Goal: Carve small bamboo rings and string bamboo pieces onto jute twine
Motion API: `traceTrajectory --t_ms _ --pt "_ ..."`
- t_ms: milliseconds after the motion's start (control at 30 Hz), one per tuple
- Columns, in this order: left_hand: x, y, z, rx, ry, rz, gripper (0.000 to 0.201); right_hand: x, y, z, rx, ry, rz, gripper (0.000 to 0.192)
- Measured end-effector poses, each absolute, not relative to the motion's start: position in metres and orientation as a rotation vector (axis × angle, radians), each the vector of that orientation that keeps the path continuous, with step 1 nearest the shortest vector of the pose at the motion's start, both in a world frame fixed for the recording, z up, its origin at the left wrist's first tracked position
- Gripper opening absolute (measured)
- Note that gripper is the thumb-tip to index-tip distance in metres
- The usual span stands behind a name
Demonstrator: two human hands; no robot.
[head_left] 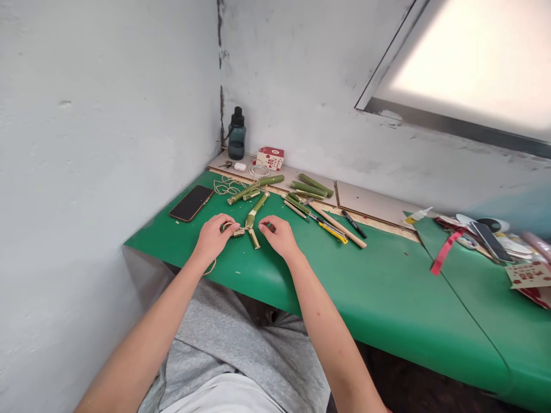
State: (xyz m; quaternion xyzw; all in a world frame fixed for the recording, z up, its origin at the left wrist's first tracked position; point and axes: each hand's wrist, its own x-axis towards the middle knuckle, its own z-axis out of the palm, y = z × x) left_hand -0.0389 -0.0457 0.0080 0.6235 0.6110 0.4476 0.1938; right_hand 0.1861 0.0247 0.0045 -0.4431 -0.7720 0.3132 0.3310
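Note:
My left hand rests on the green table with its fingers closed on a piece of twine and the end of a short green bamboo piece. My right hand lies just right of that bamboo, fingers curled around something small; what it is I cannot tell. The bamboo piece runs between the two hands, tilted away from me. Loose twine lies coiled farther back.
A black phone lies left of my hands. More bamboo sticks, a yellow utility knife, a wooden stick and a black pen lie behind. A dark bottle and red-white box stand in the corner. Clutter fills the far right.

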Motion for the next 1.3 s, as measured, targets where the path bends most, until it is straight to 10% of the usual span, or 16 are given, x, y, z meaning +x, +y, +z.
traceTrajectory --t_ms 800,1300 --pt "-0.038 -0.049 0.011 1.648 1.735 1.303 0.032 0.155 -0.001 0.011 -0.874 -2.486 0.114 0.031" --pt "-0.040 -0.048 0.009 1.629 1.645 1.355 0.025 0.158 0.005 0.006 -0.977 -2.342 0.302 0.021"
